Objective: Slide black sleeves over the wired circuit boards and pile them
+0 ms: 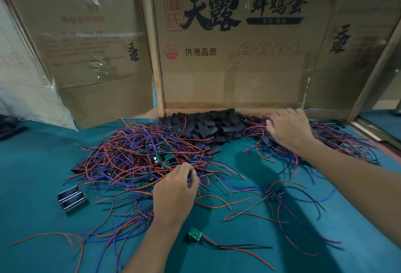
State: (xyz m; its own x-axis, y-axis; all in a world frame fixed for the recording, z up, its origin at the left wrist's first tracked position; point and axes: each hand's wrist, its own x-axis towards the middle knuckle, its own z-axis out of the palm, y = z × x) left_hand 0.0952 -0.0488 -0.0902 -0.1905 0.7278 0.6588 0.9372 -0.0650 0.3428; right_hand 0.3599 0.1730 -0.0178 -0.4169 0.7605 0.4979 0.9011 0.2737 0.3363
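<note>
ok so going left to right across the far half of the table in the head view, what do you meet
tangled heap of red and blue wired green circuit boards → pile of loose black sleeves → right hand resting on the pile of sleeved boards

Left hand (173, 190) pinches wires (130, 153); right hand (290, 129) rests on sleeved pile (325, 142).
</note>
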